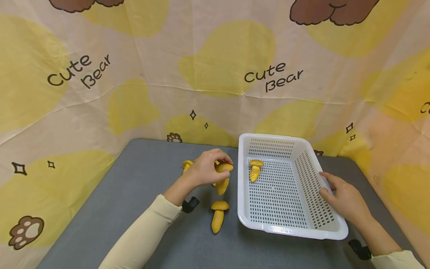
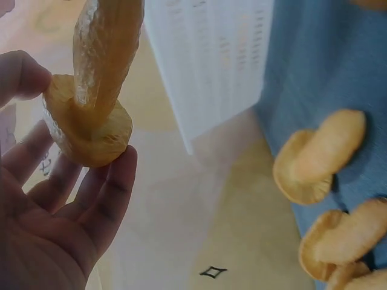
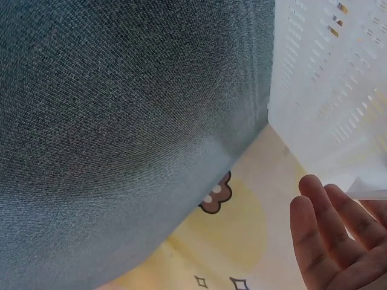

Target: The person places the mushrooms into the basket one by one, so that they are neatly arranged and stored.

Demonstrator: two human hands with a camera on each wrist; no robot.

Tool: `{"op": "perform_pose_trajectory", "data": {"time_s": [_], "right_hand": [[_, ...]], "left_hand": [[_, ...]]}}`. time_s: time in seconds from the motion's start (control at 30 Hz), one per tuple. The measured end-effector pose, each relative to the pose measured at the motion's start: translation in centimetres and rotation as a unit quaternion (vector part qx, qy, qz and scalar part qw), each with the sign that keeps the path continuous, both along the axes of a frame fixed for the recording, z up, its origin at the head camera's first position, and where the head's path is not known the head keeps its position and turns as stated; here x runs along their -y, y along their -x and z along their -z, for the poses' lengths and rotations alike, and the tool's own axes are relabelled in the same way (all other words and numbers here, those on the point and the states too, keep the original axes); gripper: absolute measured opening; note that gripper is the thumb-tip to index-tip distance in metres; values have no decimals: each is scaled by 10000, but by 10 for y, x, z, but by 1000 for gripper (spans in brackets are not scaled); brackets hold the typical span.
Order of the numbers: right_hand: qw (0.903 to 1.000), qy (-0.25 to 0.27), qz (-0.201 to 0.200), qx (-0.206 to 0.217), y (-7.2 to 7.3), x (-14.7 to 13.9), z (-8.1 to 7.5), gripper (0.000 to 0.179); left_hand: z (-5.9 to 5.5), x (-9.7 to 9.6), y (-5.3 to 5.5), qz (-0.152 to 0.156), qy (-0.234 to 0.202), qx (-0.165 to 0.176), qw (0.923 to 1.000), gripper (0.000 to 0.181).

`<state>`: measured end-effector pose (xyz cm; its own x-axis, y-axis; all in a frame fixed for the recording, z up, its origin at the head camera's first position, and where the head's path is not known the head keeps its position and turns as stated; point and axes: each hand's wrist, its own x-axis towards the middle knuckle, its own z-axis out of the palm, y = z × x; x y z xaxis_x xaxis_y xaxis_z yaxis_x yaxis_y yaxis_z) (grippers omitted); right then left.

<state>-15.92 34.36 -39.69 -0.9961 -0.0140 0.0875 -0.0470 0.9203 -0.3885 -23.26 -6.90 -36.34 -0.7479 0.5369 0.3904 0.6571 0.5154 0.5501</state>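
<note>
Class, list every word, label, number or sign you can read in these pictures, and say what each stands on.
"Cute Bear": backdrop cloth, left, head view.
"Cute Bear": same cloth, right of centre.
"C": same cloth, far right; the rest is cut off.
Dark marks behind the left fingers, left wrist view: too blurred to read.
Basket, mushrooms: no readable lettering.

The left grip pinches between thumb and fingers while the right grip holds.
</note>
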Motion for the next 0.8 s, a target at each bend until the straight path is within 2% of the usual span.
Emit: {"op": "perform_pose_trajectory", "data": {"time_s": [0.23, 0.43, 0.8], "right_hand": [[10000, 28, -34, -27, 0, 0, 0, 56], [10000, 50, -44, -64, -1, 1, 0, 55], [10000, -14, -21, -95, 0, 1, 0, 55]], "left_hand": [[-14, -18, 6, 286, -57, -121, 9995, 19], [-25, -35, 14, 416, -23, -221, 9989, 19], [-44, -61, 26, 732, -207, -112, 9970, 18]]}}
